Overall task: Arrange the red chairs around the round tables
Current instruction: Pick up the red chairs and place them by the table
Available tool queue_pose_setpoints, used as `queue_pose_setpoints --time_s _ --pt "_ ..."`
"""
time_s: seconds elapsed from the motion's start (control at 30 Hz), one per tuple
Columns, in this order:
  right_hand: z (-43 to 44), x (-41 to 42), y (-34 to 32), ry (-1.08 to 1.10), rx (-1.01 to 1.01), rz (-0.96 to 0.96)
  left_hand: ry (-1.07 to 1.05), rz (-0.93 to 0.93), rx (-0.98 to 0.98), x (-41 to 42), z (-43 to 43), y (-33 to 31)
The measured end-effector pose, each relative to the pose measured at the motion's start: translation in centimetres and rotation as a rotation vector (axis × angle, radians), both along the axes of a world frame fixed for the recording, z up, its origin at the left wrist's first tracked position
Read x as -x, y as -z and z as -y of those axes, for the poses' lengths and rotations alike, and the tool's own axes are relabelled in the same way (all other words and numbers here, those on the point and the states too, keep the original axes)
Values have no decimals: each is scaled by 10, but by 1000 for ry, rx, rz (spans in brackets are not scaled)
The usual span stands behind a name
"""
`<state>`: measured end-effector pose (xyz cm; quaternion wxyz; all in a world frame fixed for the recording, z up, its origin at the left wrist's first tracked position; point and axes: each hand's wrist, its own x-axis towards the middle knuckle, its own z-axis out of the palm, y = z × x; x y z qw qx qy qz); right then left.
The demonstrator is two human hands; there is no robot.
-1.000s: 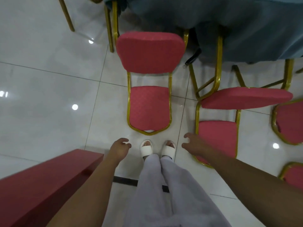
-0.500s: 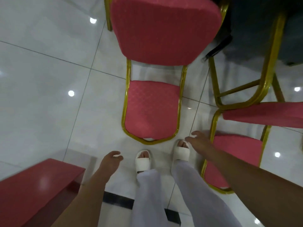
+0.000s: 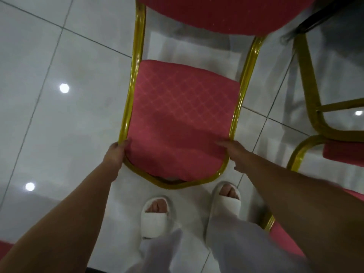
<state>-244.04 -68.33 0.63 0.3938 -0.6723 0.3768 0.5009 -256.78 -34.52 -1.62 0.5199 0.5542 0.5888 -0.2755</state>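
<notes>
- red chair [image 3: 181,119]: diamond-patterned padding, gold tube frame, upright, backrest top nearest camera, seat cut off at upper edge.
- second red chair [image 3: 342,152]: same build, just right, mostly cropped.

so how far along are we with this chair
Nothing looks finished yet. In hand: left hand and right hand grip the red chair by its backrest frame. Left: placing it at a table, then perhaps the neighbouring chair on the right.

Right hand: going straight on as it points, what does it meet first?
The chair: the right hand is on its gold frame, with the red pad just beyond, though depth is unclear.
</notes>
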Motion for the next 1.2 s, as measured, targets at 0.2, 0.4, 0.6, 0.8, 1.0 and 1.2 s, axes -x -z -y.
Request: queue_pose_setpoints --time_s 0.2,0.4,0.6,0.8,1.0,1.2 --pt "9 1 -20 105 -15 -69 -105 -55 87 -1 2 -12" --pt "21 24 -139 53 33 -86 -97 -134 52 23 -1 -135" --pt "12 45 -306 -80 62 -149 -92 -138 91 37 -21 -331" --pt "-9 44 -466 -145 47 -136 -117 14 111 20 -39 -509" --pt "-36 32 -589 9 47 93 -108 233 69 -36 -59 -648" --pt "-43 11 -683 59 22 99 -85 389 58 -90 -70 -737"
